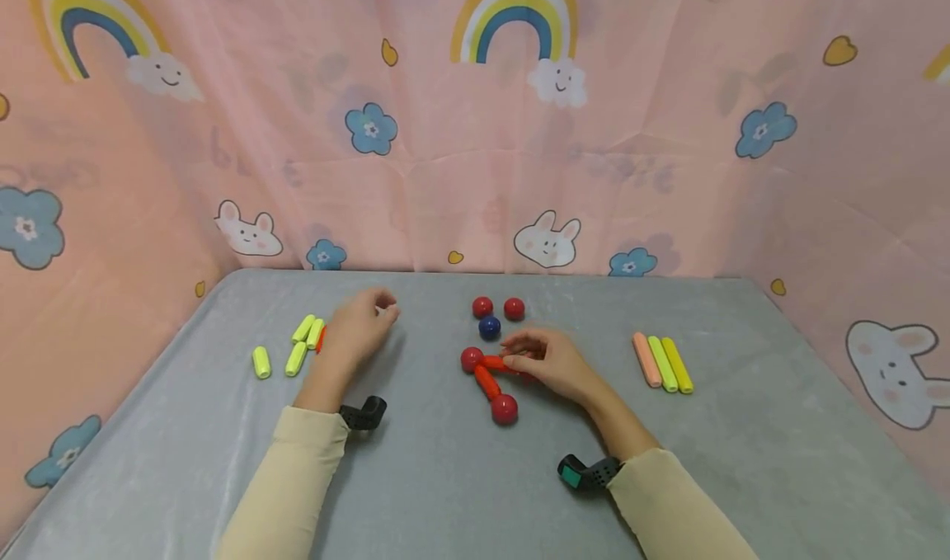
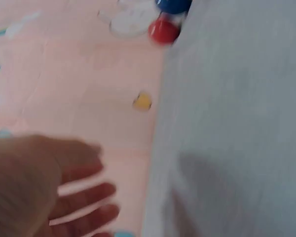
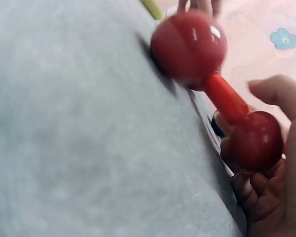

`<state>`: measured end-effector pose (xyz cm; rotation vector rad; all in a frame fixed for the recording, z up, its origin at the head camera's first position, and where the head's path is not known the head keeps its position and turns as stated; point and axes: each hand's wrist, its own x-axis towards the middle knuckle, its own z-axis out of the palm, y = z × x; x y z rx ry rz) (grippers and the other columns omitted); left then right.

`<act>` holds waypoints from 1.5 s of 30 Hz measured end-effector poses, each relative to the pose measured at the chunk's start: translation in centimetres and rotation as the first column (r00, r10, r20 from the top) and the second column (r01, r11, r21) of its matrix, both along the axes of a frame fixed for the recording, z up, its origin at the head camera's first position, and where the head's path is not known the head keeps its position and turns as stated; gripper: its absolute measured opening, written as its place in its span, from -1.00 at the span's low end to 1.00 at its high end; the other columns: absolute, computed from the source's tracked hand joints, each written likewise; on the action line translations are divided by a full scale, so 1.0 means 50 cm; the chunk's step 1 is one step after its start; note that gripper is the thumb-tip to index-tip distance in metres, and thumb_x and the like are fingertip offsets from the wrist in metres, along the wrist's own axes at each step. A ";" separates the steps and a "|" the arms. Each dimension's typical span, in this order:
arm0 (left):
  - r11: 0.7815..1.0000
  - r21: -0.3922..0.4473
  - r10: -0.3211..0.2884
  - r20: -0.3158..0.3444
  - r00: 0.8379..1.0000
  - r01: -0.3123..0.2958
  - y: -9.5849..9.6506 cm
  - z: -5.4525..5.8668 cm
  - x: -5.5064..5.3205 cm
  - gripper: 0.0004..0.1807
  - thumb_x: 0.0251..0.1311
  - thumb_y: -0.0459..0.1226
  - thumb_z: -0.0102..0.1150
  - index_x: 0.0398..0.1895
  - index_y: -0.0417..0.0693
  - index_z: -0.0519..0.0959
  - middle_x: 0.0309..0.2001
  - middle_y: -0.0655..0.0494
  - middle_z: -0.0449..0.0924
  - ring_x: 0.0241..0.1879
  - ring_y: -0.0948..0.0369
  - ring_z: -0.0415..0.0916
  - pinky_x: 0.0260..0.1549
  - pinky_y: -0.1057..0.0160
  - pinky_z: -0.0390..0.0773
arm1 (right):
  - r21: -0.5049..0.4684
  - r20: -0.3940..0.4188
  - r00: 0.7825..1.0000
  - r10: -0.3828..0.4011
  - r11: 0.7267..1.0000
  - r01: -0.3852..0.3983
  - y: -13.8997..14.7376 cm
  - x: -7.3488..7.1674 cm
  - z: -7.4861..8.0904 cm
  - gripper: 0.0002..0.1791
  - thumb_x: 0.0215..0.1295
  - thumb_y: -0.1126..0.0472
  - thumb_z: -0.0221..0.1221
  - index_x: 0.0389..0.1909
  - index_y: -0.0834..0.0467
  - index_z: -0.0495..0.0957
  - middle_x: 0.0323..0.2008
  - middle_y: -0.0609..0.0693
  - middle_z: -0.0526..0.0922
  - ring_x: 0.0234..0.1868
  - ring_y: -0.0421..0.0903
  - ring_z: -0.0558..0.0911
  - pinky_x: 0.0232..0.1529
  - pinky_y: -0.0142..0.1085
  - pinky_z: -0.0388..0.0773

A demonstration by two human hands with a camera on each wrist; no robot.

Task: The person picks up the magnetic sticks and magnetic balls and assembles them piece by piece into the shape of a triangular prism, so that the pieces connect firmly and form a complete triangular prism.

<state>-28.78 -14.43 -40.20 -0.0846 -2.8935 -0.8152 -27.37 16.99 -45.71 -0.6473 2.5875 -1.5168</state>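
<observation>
Toward the middle of the table, my right hand (image 1: 552, 365) holds one end of a red ball-and-rod piece, its fingers around a red ball (image 3: 257, 140). An orange-red rod (image 1: 496, 363) runs from that end to a corner ball (image 1: 472, 360). From the corner, another rod (image 1: 487, 383) slants toward me to a red ball (image 1: 505, 410). To the left, my left hand (image 1: 359, 325) hovers over the table with loosely bent fingers and nothing in them. Beside its wrist lie an orange-red rod (image 1: 321, 340), partly hidden, and several yellow-green rods (image 1: 295, 359).
Behind the joined piece sit two loose red balls (image 1: 514, 308) and a dark blue ball (image 1: 490, 327). On the right side lie one salmon rod (image 1: 646, 360) and two longer yellow-green rods (image 1: 663, 364). A pink printed curtain (image 1: 430, 189) closes off the table's back and sides.
</observation>
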 end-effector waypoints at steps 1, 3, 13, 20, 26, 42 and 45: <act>0.999 -0.033 0.044 -0.001 0.999 -0.044 -0.013 0.004 0.002 -0.67 0.44 -0.13 0.08 0.10 -0.12 0.61 0.09 -0.10 0.66 0.06 -0.07 0.60 0.03 -0.08 0.57 | 0.018 -0.009 1.000 0.013 1.000 -0.013 -0.001 0.000 0.000 -0.70 0.28 0.10 0.34 -0.01 0.12 0.68 -0.13 0.04 0.79 -0.24 -0.13 0.63 -0.26 -0.43 0.55; 0.988 -0.085 0.130 0.004 0.992 -0.129 -0.034 0.010 0.006 -0.66 0.42 -0.15 0.09 0.09 -0.17 0.61 0.08 -0.17 0.66 0.04 -0.12 0.61 -0.03 -0.12 0.59 | 0.037 -0.023 0.999 0.035 0.999 -0.035 -0.002 0.001 -0.001 -0.68 0.24 0.09 0.39 -0.03 0.13 0.70 -0.19 0.03 0.79 -0.31 -0.12 0.58 -0.32 -0.43 0.49; 0.968 -0.187 0.199 0.163 0.966 -0.168 -0.062 0.026 0.018 -0.60 0.25 -0.22 0.20 0.06 -0.33 0.63 0.09 -0.31 0.65 0.04 -0.20 0.61 -0.02 -0.19 0.61 | 0.143 -0.028 0.997 0.072 0.987 -0.067 -0.008 0.008 0.010 -0.74 0.21 0.12 0.37 -0.09 0.10 0.70 -0.43 -0.07 0.66 -0.44 -0.17 0.51 -0.45 -0.43 0.40; 0.966 -0.209 0.186 0.148 0.971 -0.153 -0.052 0.024 0.020 -0.70 0.10 -0.31 0.29 -0.13 -0.32 0.67 -0.10 -0.26 0.70 -0.16 -0.13 0.63 -0.22 -0.11 0.63 | 0.139 -0.014 0.999 -0.037 0.990 0.038 0.000 0.005 0.015 -0.73 0.26 0.17 0.31 -0.05 0.15 0.65 -0.47 -0.03 0.61 -0.51 -0.17 0.48 -0.52 -0.42 0.36; 0.973 -0.229 0.073 0.147 0.986 -0.038 -0.040 0.011 0.008 -0.82 0.10 -0.31 0.31 -0.27 -0.24 0.70 -0.28 -0.12 0.69 -0.35 0.03 0.55 -0.39 0.03 0.56 | 0.168 -0.003 0.997 -0.083 0.982 0.082 0.004 0.004 0.022 -0.63 0.26 0.08 0.34 0.02 0.16 0.60 -0.48 -0.03 0.63 -0.52 -0.15 0.49 -0.52 -0.39 0.35; 0.755 0.011 -0.655 -0.008 0.755 0.656 0.215 0.005 0.070 -0.75 0.12 -0.22 0.48 -0.11 0.01 0.76 -0.26 0.22 0.73 -0.32 0.32 0.56 -0.31 0.46 0.56 | 0.201 0.134 0.991 0.023 0.978 -0.050 0.033 -0.001 0.047 -0.56 0.56 0.01 0.03 0.24 0.21 0.51 -0.37 0.06 0.65 -0.51 -0.15 0.52 -0.53 -0.31 0.49; 0.763 0.006 -0.646 0.003 0.763 0.646 0.224 -0.011 0.078 -0.77 0.13 -0.21 0.48 -0.13 0.02 0.76 -0.27 0.23 0.72 -0.34 0.35 0.55 -0.28 0.48 0.56 | 0.217 0.245 0.967 0.065 0.969 -0.120 0.046 0.000 0.064 -0.56 0.56 -0.02 0.02 0.20 0.20 0.51 -0.33 0.07 0.65 -0.50 -0.10 0.55 -0.53 -0.28 0.53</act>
